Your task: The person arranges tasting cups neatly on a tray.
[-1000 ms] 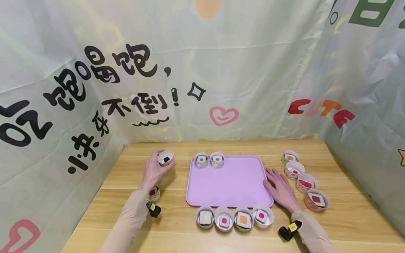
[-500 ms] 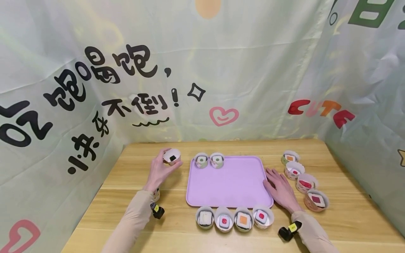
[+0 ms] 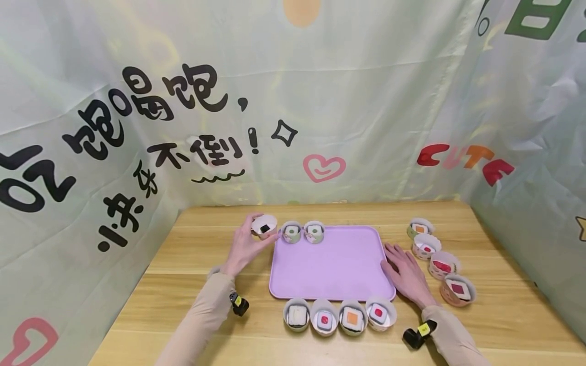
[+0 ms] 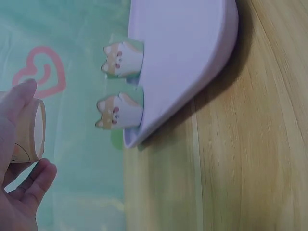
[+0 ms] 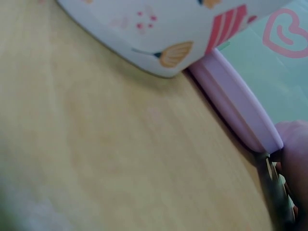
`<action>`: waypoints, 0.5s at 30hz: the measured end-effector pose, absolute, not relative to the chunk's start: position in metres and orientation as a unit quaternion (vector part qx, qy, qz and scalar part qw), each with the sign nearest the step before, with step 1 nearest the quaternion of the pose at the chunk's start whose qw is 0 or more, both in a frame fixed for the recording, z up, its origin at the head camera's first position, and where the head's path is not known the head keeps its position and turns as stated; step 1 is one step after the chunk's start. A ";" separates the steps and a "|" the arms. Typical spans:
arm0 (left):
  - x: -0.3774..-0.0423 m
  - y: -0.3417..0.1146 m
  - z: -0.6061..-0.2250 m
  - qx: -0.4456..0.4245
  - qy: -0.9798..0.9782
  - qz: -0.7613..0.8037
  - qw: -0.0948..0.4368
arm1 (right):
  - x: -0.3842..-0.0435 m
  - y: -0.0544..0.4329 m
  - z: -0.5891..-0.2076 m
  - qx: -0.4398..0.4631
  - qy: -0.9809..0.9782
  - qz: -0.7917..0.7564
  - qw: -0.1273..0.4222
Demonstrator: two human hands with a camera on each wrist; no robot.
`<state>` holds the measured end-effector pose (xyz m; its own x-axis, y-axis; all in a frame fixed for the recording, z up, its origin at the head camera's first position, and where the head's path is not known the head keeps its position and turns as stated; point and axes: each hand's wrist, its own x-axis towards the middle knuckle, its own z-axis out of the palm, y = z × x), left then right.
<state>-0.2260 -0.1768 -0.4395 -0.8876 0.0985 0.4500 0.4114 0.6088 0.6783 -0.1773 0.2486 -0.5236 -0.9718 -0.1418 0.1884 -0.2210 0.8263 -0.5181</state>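
My left hand (image 3: 244,249) grips a small paper cup (image 3: 269,223), thumb and fingers round its sides, just off the far left corner of the purple tray (image 3: 329,269). A black-topped piece shows inside this cup in the head view. Beside it, two green cups, one nearer (image 3: 291,235) and one farther right (image 3: 314,236), stand along the tray's far edge with white, green-centred pieces in them. In the left wrist view these show a dog print (image 4: 126,58). My right hand (image 3: 407,274) rests with fingers extended at the tray's right edge.
Several cups with sushi-like pieces line the tray's near edge, such as an orange-topped one (image 3: 352,321). More cups (image 3: 458,292) stand in a slanted row right of my right hand. Another cup (image 3: 213,272) is mostly hidden by my left sleeve. Printed cloth (image 3: 366,127) hangs behind the table.
My left hand has carried the paper cup rightward to the tray's far left corner. The left forearm now covers most of the cup behind it. My right hand stays put.
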 end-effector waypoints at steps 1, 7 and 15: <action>-0.226 -0.174 -0.440 -0.148 -0.877 -0.418 0.186 | -0.177 0.249 -0.523 0.095 -0.953 0.279 0.071; -0.227 -0.159 -0.440 -0.163 -0.876 -0.419 0.174 | -0.177 0.248 -0.523 0.096 -0.953 0.280 0.070; -0.227 -0.139 -0.442 -0.172 -0.886 -0.403 0.154 | -0.177 0.249 -0.524 0.096 -0.953 0.279 0.072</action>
<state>-0.2274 -0.1395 -0.4421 -0.8934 0.1801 0.4117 0.4287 0.6161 0.6607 -0.1767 0.2487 -0.5242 -0.9713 -0.1430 0.1902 -0.2230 0.8262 -0.5175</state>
